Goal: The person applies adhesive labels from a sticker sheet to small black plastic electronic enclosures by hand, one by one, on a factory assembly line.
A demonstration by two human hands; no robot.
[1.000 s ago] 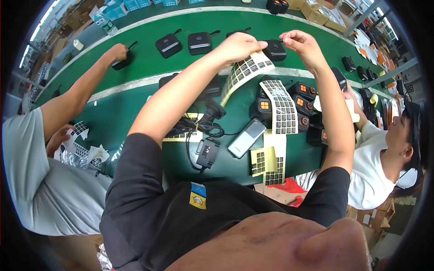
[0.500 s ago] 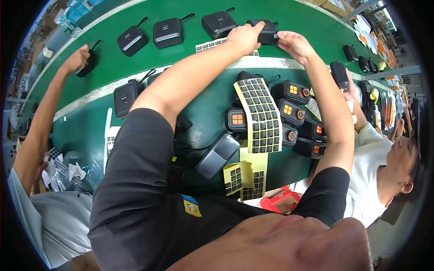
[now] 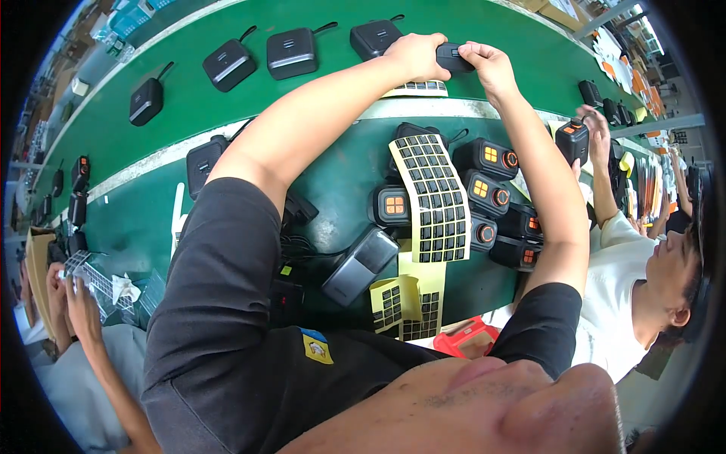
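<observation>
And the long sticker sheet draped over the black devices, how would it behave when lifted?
The sticker sheet is probably floppy, since it curves over the black devices. Looking thin, it seems light. With no hand holding it, it might slide.

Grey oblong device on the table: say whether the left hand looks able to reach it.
Probably not at once: the left hand holds one end of a black case farther off, though nothing appears to cover the grey device.

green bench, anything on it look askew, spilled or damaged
Two things look a bit askew: the long sheet sits bowed across black devices rather than flat, and a yellow sheet nearer the wearer looks folded over. I see no spill or clear damage.
</observation>
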